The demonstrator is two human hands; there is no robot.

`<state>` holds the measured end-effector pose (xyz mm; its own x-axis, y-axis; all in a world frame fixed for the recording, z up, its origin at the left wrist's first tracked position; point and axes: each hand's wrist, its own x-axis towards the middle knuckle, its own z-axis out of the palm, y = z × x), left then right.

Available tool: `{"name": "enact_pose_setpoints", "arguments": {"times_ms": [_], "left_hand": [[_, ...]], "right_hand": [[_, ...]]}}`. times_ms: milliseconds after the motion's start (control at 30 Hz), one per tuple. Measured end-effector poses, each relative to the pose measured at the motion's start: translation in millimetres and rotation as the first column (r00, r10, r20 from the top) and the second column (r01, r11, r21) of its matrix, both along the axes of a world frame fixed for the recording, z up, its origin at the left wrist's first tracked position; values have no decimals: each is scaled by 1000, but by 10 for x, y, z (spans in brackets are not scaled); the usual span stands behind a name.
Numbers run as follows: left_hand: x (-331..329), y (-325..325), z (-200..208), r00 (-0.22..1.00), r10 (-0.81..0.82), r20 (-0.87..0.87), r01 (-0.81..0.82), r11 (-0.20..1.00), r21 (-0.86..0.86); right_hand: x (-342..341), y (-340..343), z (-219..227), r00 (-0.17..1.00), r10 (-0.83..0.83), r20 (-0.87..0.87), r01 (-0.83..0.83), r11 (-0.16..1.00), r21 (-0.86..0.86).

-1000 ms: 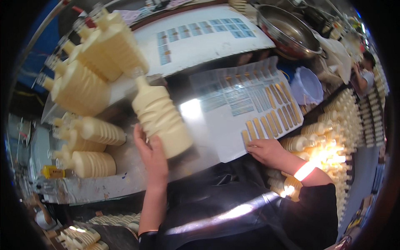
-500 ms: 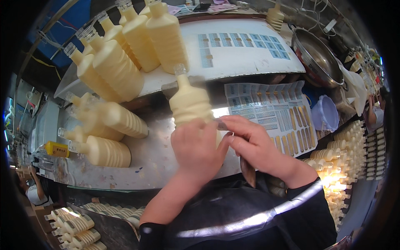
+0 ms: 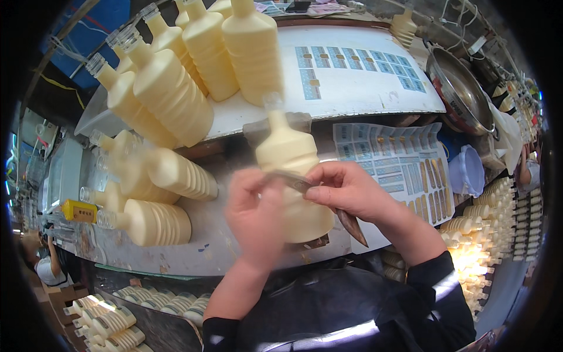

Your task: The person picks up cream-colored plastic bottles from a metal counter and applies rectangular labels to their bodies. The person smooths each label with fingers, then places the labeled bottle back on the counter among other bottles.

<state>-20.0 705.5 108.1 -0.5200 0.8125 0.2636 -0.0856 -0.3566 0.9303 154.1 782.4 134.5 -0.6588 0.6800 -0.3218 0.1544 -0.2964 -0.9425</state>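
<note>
A cream-coloured bottle [image 3: 287, 149] with ribbed sides and a clear neck stands upright in front of me, against a dark block. My right hand [image 3: 346, 190] is closed on a brown pointed tool [image 3: 353, 227], whose tip sticks out below the palm. At the thumb and fingertips of that hand is a narrow dark strip [image 3: 293, 180], crossing in front of the bottle. Whether strip and tool are one piece, I cannot tell. My left hand [image 3: 255, 214], smeared by motion, is at the strip's left end with its fingers bent; its grip is unclear.
More cream bottles [image 3: 170, 97] stand at the upper left, and several others lie on the metal bench [image 3: 211, 249]. A sheet of blue and gold labels [image 3: 390, 161] lies to the right, beside a lilac bucket [image 3: 467, 170]. Behind are a white board [image 3: 363, 97] and a metal pan [image 3: 460, 88].
My left hand has drawn left and down from the bottle, uncovering more of its lower body. The dark strip now shows between my hands. The view has shifted slightly.
</note>
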Motion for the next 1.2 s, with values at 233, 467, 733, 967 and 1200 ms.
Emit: {"name": "enact_pose_setpoints", "arguments": {"times_ms": [233, 467, 733, 967, 1200], "left_hand": [[-246, 208, -235, 961, -5, 276, 58, 981, -184], [-328, 317, -285, 944, 0, 331, 91, 961, -261], [-301, 451, -314, 907, -130, 402, 249, 933, -259], [-237, 409, -362, 889, -142, 436, 255, 944, -212], [-332, 411, -298, 769, -203, 606, 343, 931, -123]], "right_hand": [[-214, 329, 206, 986, -161, 54, 145, 964, 223], [-238, 436, 152, 954, -205, 217, 118, 926, 360], [-226, 467, 102, 954, -213, 210, 127, 923, 363], [-194, 470, 66, 965, -193, 177, 126, 935, 332], [-177, 472, 55, 966, -201, 164, 141, 938, 317]]}}
